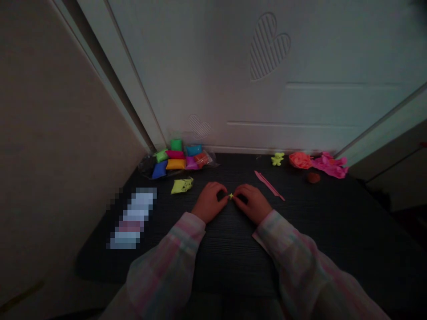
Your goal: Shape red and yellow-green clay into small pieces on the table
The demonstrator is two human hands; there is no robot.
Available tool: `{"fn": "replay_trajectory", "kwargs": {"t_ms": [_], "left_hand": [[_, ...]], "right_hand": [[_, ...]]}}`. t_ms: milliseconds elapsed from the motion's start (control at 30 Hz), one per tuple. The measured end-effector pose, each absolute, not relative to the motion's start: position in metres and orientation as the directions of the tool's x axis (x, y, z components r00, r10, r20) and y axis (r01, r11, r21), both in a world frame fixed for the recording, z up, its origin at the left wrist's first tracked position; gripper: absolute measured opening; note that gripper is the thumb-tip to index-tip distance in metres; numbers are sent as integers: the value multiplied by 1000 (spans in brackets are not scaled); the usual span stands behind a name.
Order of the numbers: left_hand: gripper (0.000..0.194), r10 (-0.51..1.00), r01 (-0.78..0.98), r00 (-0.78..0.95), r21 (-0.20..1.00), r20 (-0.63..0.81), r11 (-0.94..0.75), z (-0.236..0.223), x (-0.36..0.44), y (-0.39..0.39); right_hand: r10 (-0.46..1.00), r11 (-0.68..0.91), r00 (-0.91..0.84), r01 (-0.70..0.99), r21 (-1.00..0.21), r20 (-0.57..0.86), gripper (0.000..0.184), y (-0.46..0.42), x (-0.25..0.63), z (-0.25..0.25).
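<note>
Between my two hands, over the middle of the dark table, is a tiny yellow star-shaped piece of modelling clay (231, 196). The fingertips of my left hand (211, 202) pinch it from the left. From the other side, the fingertips of my right hand (252, 202) close on it too. A yellow clay packet (182, 186) lies left of my left hand. Beyond my right hand rest pink modelling tools (268, 184), slanting across the tabletop. A small yellow clay bear (277, 159) sits farther back.
Colourful clay packets (175, 164) in clear plastic lie at the back left. An orange-red clay piece (300, 160), a pink clay piece (331, 165) and a brown lump (313, 178) are at the back right. A white panel with hearts (270, 46) rises behind the dark table (233, 266).
</note>
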State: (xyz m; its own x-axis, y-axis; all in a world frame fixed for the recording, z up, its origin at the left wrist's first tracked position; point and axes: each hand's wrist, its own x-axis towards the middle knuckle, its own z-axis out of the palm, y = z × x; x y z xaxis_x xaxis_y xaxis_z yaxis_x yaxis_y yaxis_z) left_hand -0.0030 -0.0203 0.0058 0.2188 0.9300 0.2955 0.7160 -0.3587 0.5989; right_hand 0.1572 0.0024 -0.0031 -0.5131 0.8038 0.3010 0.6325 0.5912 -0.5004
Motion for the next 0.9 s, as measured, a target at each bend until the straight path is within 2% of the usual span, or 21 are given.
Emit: {"fn": "replay_trajectory", "kwargs": {"t_ms": [167, 567, 900], "left_hand": [[8, 914, 688, 277, 602, 297, -405, 5, -3, -19], [8, 901, 701, 292, 569, 320, -430, 3, -4, -18], [8, 912, 697, 268, 592, 310, -406, 2, -3, -17]], "right_hand": [[799, 598, -520, 635, -489, 303, 7, 2, 157, -3], [791, 607, -535, 625, -491, 297, 8, 3, 158, -3], [792, 608, -534, 640, -470, 295, 7, 4, 158, -4]]}}
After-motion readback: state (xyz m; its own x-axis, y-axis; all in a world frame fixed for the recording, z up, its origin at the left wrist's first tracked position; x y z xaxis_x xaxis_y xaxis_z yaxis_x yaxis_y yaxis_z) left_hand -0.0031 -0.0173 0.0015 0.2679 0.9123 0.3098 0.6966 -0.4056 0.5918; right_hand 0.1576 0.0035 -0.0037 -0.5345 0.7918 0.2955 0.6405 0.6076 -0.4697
